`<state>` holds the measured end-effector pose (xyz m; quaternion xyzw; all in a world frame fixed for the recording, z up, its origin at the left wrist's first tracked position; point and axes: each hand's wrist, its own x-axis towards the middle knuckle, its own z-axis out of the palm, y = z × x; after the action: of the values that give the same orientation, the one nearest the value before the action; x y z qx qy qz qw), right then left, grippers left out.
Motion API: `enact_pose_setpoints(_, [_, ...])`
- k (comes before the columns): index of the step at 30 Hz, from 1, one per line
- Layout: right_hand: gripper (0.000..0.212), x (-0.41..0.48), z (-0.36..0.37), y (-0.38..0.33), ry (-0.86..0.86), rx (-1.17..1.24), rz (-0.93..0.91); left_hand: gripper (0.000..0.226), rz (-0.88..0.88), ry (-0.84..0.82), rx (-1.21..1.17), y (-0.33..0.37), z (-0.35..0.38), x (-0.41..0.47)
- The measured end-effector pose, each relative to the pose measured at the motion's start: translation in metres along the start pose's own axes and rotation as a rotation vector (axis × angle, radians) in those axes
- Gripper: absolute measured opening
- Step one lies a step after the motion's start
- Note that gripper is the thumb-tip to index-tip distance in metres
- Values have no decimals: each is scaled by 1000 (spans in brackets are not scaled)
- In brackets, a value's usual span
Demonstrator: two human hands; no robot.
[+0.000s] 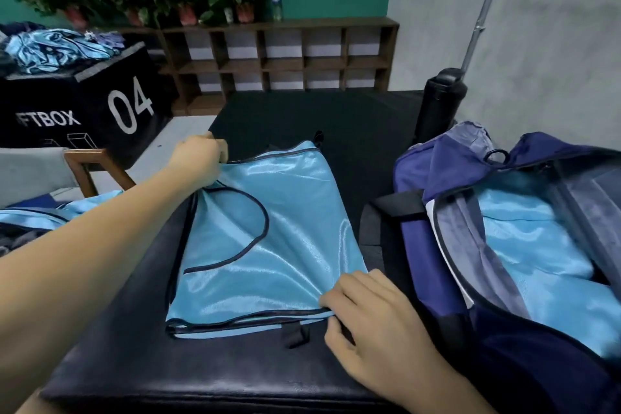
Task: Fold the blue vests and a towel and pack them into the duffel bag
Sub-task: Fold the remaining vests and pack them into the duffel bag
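Lettering "FTBOX" and "04" is read on black box (84, 104) beyond left hand (201, 158). Shiny light-blue vest (268, 245), dark-piped, is laid on counter (168, 373), far corner pinched by left hand, near corner by right hand (373, 323). Duffel bag (447, 178) is unzipped just right of it.

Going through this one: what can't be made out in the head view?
All in the head view:
1. Duffel bag: cut off by the right and bottom edges; its light-blue contents cannot be counted.
2. Pile on the black box: blurred and tangled; pieces cannot be counted.
3. Left hand: fingertips hidden behind its own knuckles at the vest corner.
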<state>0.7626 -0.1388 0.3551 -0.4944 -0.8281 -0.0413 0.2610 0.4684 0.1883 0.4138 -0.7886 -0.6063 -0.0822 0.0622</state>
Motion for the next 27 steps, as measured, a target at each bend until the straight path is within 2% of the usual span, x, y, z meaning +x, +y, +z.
enact_pose_setpoints(4, [5, 0, 3, 4, 33, 32, -18, 4, 114, 12, -237, 51, 11, 20])
enact_pose_setpoints(6, [7, 1, 4, 5, 41, 45, -13, 3, 157, 28, -322, 83, 14, 26])
enact_pose_setpoints(12, [5, 1, 5, 5, 53, 55, -9, 22, 146, 107, -433, 138, 32, 56])
enact_pose_setpoints(16, [5, 1, 5, 5, 54, 52, -10, 15, 155, 69, -400, 152, 40, 69])
enact_pose_setpoints(19, [5, 1, 5, 5, 49, 59, -8, 13, 71, 44, -469, 160, 43, 77])
enact_pose_setpoints(24, [5, 1, 7, 6, 57, 76, -17, 20, -186, -24, -702, 162, 45, 94])
enact_pose_setpoints(27, [5, 1, 7, 6, 53, 78, -17, 19, -259, -42, -649, 156, 48, 101])
